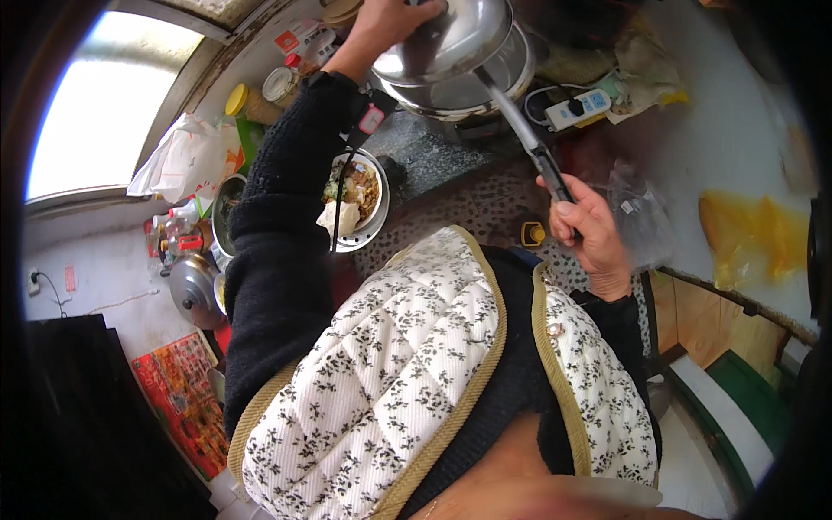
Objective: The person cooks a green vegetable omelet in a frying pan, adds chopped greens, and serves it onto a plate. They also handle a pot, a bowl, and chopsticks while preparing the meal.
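Observation:
At the top of the view my left hand (393, 29) is on a shiny domed steel lid (455, 45); its fingertips are partly cut off. The dome sits tilted over a wide metal pot (517, 78), and part of the pot's inner wall shows below its rim. My right hand (585, 227) grips the black end of a long metal handle (513, 117). That handle runs up to the dome's near edge, and whether it joins the dome I cannot tell. Beside my left sleeve, a bowl of food (361, 188) with a pale bun piece (339, 218) rests on a perforated metal tray (377, 231).
A power strip (578, 110) with a black plug lies right of the pot. A yellow-capped bottle (533, 234) and a clear plastic bag (640, 221) are near my right hand. Left of my arm are jars (279, 86), a white plastic bag (188, 153) and a lidded pot (195, 286).

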Demonstrator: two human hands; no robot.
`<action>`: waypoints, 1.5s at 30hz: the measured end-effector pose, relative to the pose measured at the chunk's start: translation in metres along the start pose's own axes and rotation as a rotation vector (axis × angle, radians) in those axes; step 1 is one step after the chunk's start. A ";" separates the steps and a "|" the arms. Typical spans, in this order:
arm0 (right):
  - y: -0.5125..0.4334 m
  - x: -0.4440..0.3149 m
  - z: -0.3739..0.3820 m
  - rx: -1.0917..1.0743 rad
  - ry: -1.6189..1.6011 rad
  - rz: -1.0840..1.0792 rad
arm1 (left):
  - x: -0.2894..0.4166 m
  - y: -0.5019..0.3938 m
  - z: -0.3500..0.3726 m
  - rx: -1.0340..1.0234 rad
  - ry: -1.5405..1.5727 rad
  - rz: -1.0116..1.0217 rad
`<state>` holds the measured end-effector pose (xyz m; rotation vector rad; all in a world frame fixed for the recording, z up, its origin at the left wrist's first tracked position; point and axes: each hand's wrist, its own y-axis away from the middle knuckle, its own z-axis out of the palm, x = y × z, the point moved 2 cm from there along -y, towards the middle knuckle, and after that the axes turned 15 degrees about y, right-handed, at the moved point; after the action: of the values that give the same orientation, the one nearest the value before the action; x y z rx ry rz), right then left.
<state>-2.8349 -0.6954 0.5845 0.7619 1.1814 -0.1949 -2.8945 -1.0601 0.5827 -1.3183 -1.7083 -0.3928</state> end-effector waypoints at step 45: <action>-0.075 0.148 -0.096 0.643 1.486 -0.012 | -0.002 0.159 0.081 -0.012 0.448 -0.049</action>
<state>-2.8879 -0.6546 0.4053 1.5597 2.5830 0.0316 -2.7911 -0.9441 0.4960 -1.0979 -1.3635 -0.6730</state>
